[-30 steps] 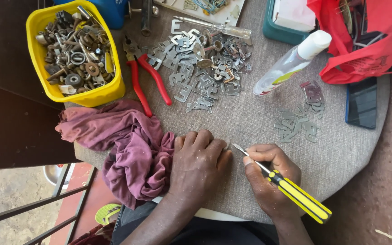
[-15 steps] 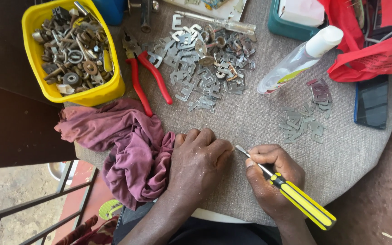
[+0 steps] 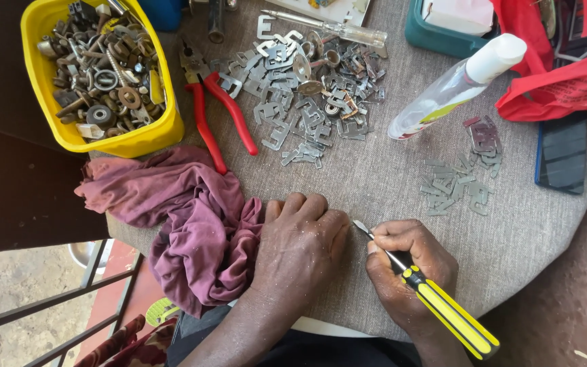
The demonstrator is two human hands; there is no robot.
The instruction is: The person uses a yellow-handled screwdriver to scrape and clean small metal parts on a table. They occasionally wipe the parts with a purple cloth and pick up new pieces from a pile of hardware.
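my right hand grips yellow-black screwdriver, tip near left hand resting flat on grey table beside maroon cloth.

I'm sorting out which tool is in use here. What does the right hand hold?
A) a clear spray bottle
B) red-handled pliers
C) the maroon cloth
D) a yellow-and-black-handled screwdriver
D: the right hand grips the yellow-and-black-handled screwdriver, its tip pointing toward the left hand; the red-handled pliers lie untouched on the table.

A yellow-and-black-handled screwdriver lay slanted in the right hand's closed grip, its metal tip jutting up-left toward the left hand just beside.
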